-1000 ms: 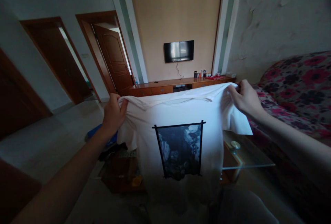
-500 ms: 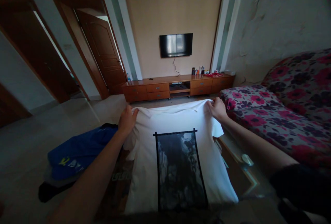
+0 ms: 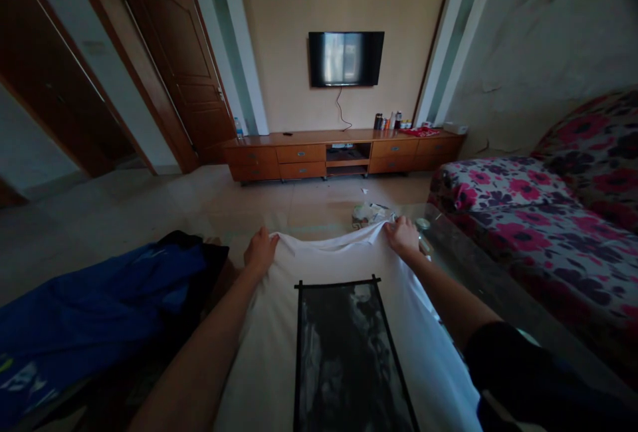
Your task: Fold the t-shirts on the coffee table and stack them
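A white T-shirt [image 3: 279,325] with a dark framed print on its front is stretched between my two hands, its neckline on the far side. My left hand [image 3: 261,251] is closed on the shirt's left shoulder. At the opposite shoulder, my right hand [image 3: 401,235] pinches the fabric. The lower part of the shirt runs toward me and out of the bottom of the view. Dark blue clothing [image 3: 114,292] lies in a heap left of my left forearm.
A glass-topped table [image 3: 478,286] extends under and right of the shirt, with a crumpled patterned bag [image 3: 369,214] beyond the neckline. To the right stands a floral sofa [image 3: 528,219]. A low wooden cabinet [image 3: 299,153] lines the far wall beneath a television [image 3: 345,58].
Both hands have come lower with the shirt, so its collar sits farther down and the bag and table beyond show. The camera has moved closer to the cabinet.
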`<state>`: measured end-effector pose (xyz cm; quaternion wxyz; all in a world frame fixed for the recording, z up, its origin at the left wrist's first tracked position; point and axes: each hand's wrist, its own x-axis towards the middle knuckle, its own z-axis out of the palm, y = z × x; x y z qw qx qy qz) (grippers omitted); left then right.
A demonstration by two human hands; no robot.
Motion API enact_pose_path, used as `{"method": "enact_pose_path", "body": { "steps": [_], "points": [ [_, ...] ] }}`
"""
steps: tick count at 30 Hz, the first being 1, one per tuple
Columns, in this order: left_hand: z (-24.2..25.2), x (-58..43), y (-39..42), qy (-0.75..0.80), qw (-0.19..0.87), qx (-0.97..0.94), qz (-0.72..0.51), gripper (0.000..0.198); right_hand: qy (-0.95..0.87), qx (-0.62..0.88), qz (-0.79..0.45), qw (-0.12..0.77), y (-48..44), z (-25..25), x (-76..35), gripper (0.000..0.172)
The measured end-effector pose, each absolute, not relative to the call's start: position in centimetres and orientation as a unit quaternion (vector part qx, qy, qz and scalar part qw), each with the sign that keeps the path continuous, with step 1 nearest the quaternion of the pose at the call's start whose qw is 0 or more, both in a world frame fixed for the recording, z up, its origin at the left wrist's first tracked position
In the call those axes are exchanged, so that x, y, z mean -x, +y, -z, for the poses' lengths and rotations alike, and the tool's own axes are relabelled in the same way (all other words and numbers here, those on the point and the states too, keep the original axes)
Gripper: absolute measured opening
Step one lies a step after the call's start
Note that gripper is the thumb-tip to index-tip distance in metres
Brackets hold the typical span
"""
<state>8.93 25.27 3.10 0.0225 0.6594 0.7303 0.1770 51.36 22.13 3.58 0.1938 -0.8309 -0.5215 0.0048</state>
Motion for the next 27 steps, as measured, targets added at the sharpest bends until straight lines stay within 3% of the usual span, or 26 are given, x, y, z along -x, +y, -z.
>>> {"method": "enact_pose_path", "body": {
  "steps": [5, 8, 12, 17, 20, 27],
  "points": [
    [-0.2, -9.3, 25.7, 0.712, -0.018, -0.688, -0.141, 0.036, -0.540, 0.832, -0.010, 0.131, 22.5, 0.0, -50.8, 0.051],
    [0.0, -9.2, 25.6, 0.658, -0.059, -0.732, -0.169, 0.032, -0.615, 0.778, 0.033, 0.122, 21.9, 0.7, -50.7, 0.043],
    [-0.4, -9.4, 25.7, 0.515, 0.098, -0.840, -0.138, 0.022, -0.810, 0.581, -0.045, 0.064, 22.0, 0.7, -50.5, 0.026],
    [0.8, -10.2, 26.7, 0.488, 0.156, -0.840, -0.181, 0.040, -0.758, 0.633, -0.081, 0.136, 23.5, 1.4, -48.9, 0.044],
    [1.9, -10.6, 26.9, 0.536, 0.160, -0.800, -0.218, 0.056, -0.721, 0.680, -0.065, 0.118, 23.4, 1.7, -47.5, 0.062],
    [3.1, -11.1, 25.6, 0.556, 0.050, -0.820, -0.131, 0.054, -0.690, 0.719, -0.015, 0.080, 22.2, 2.7, -45.0, 0.058]
  ]
}}
